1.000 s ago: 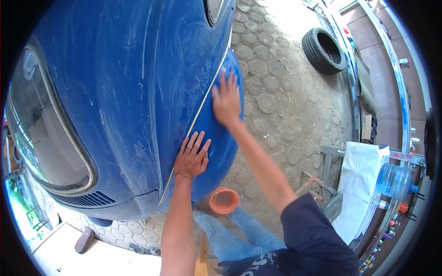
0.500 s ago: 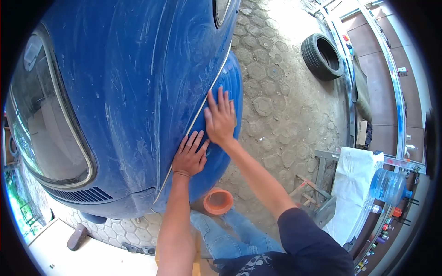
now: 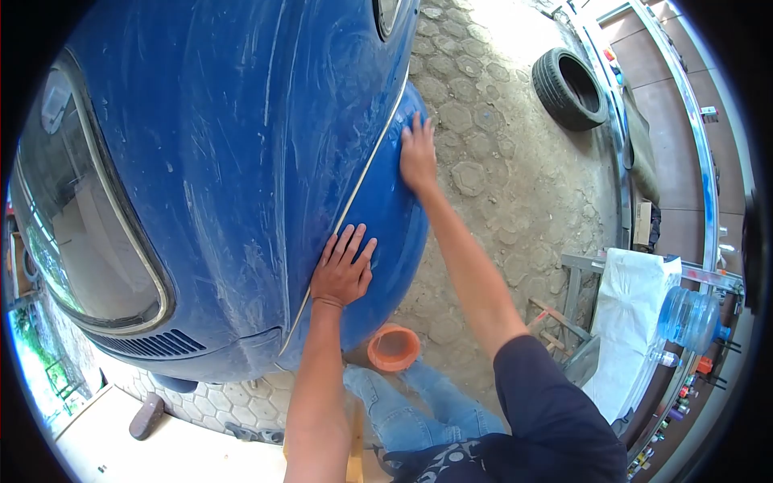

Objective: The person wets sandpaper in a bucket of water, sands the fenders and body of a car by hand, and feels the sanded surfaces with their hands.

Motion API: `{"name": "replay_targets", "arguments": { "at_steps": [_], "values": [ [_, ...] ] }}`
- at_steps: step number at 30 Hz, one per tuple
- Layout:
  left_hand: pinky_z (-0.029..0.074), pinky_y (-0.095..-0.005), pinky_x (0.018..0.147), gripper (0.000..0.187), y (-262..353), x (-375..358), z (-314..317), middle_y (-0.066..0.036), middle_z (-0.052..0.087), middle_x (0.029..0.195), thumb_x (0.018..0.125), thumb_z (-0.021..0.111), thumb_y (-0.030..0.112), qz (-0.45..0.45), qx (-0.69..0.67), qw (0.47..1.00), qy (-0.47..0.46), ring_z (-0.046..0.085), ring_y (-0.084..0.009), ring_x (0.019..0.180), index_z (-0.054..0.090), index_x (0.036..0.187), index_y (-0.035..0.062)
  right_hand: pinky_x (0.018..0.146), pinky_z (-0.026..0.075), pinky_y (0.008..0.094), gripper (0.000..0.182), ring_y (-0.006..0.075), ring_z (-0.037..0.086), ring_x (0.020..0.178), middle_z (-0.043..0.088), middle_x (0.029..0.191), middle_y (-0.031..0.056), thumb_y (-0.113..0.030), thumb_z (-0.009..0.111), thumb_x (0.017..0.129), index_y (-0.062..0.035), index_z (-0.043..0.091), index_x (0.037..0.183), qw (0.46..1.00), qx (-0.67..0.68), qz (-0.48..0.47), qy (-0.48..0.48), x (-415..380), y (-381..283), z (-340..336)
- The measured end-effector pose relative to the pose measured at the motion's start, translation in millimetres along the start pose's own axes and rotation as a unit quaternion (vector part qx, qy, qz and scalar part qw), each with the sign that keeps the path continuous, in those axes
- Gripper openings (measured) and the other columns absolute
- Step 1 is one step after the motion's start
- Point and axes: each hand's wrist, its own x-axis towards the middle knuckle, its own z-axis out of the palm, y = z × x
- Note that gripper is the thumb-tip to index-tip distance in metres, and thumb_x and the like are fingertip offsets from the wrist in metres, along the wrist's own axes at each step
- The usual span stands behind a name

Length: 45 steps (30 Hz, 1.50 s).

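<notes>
Two flat, open hands, left hand (image 3: pixel 344 274) and right hand (image 3: pixel 418 154), pressed on dusty, scuffed blue fender (image 3: pixel 386 217).

Blue car body (image 3: pixel 225 145): cut off at 12 o'clock and by the dark lens rim at 9 o'clock. Right hand (image 3: pixel 419 154): palm hidden against the fender (image 3: pixel 386 225); anything beneath it cannot be told. Small bottles (image 3: pixel 684 394) at 4 o'clock: too small to identify. Water jug (image 3: pixel 688 315): far end hidden by the rim. Person's legs (image 3: pixel 411 419): partly hidden under sleeve (image 3: pixel 547 419).
</notes>
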Motion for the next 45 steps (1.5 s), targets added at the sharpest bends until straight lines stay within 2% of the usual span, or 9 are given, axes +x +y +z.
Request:
{"name": "replay_targets", "arguments": {
  "at_steps": [6,14,18,25,28,31,35,38,45],
  "values": [
    [0.03,-0.0432,0.12,0.045,1.3,1.6,-3.2,-0.007,0.05,0.15,0.09,0.055,0.024,0.003,-0.003,1.0,0.009,0.043,-0.0249,0.141,0.061,0.134,0.0198,0.119,0.021,0.0577,0.059,0.0441,0.022,0.151,0.024,0.163,0.0245,-0.036,0.045,0.104,-0.0134,0.034,0.157,1.0,-0.021,-0.004,-0.005,-90.1,-99.8,-61.1],
    [0.027,-0.0413,0.122,0.046,-2.0,-2.1,-0.7,-0.003,0.045,0.154,0.092,0.052,0.028,-0.001,0.01,1.0,-0.011,0.039,-0.0208,0.144,0.059,0.137,0.0242,0.117,0.027,0.0576,0.055,0.0468,0.027,0.147,0.026,0.161,0.0272,-0.036,0.04,0.106,-0.0099,0.038,0.154,0.996,-0.081,0.025,-0.012,8.3,-14.8,2.9],
    [0.028,-0.0412,0.122,0.046,-1.0,0.1,0.2,-0.003,0.045,0.154,0.092,0.052,0.027,-0.003,0.013,1.0,-0.007,0.039,-0.0211,0.144,0.058,0.137,0.0241,0.119,0.02,0.0583,0.057,0.0459,0.021,0.15,0.023,0.163,0.0248,-0.034,0.041,0.106,-0.0134,0.033,0.158,0.999,-0.027,-0.009,-0.022,-95.6,-99.3,-63.9],
    [0.028,-0.041,0.122,0.046,-0.2,-1.7,-3.1,-0.003,0.045,0.155,0.092,0.052,0.027,-0.008,-0.002,1.0,-0.021,0.039,-0.0212,0.144,0.058,0.137,0.0236,0.12,0.021,0.0575,0.055,0.0429,0.022,0.151,0.025,0.162,0.0253,-0.035,0.039,0.106,-0.0126,0.035,0.156,0.974,0.076,0.212,-0.013,4.1,-63.1,-38.6],
    [0.028,-0.0414,0.122,0.045,-1.2,-3.6,3.6,-0.003,0.045,0.155,0.092,0.051,0.027,-0.005,-0.011,1.0,-0.011,0.039,-0.0215,0.144,0.059,0.137,0.0227,0.118,0.023,0.0594,0.054,0.0469,0.025,0.148,0.027,0.161,0.0271,-0.033,0.041,0.105,-0.0118,0.039,0.155,0.997,-0.066,-0.039,0.014,-60.9,-66.7,-36.5],
    [0.03,-0.0425,0.12,0.044,1.2,-2.2,0.4,-0.005,0.048,0.152,0.092,0.053,0.025,-0.011,-0.019,1.0,-0.007,0.042,-0.023,0.142,0.061,0.135,0.021,0.117,0.022,0.0613,0.054,0.0473,0.025,0.148,0.028,0.161,0.0259,-0.03,0.043,0.104,-0.0146,0.039,0.155,0.999,-0.023,-0.041,-0.02,-121.9,-95.7,-70.3],
    [0.032,-0.0428,0.119,0.043,-1.7,-2.7,2.8,-0.005,0.049,0.151,0.091,0.055,0.025,-0.009,-0.033,0.999,0.008,0.042,-0.0237,0.142,0.062,0.133,0.0199,0.117,0.023,0.0606,0.054,0.0461,0.024,0.149,0.027,0.161,0.0253,-0.03,0.042,0.105,-0.0141,0.037,0.156,0.996,-0.072,-0.053,-0.016,-22.6,-18.1,-17.7],
    [0.032,-0.0432,0.119,0.043,0.6,-3.4,2.7,-0.006,0.047,0.152,0.09,0.057,0.024,-0.01,-0.047,0.999,0.009,0.041,-0.0241,0.143,0.062,0.133,0.0189,0.117,0.023,0.0601,0.054,0.0457,0.024,0.149,0.027,0.162,0.025,-0.031,0.04,0.106,-0.0121,0.037,0.156,0.987,0.045,0.152,-0.018,1.1,-65.2,-34.1],
    [0.028,-0.0457,0.122,0.048,-0.1,-6.3,8.6,-0.006,0.039,0.158,0.09,0.058,0.024,-0.008,-0.046,0.999,-0.021,0.033,-0.0247,0.148,0.054,0.138,0.0182,0.119,0.021,0.0582,0.056,0.0448,0.024,0.15,0.024,0.163,0.0237,-0.034,0.038,0.106,-0.0116,0.034,0.157,0.997,-0.034,-0.057,-0.04,-113.9,-87.5,-67.5]
  ]
}}
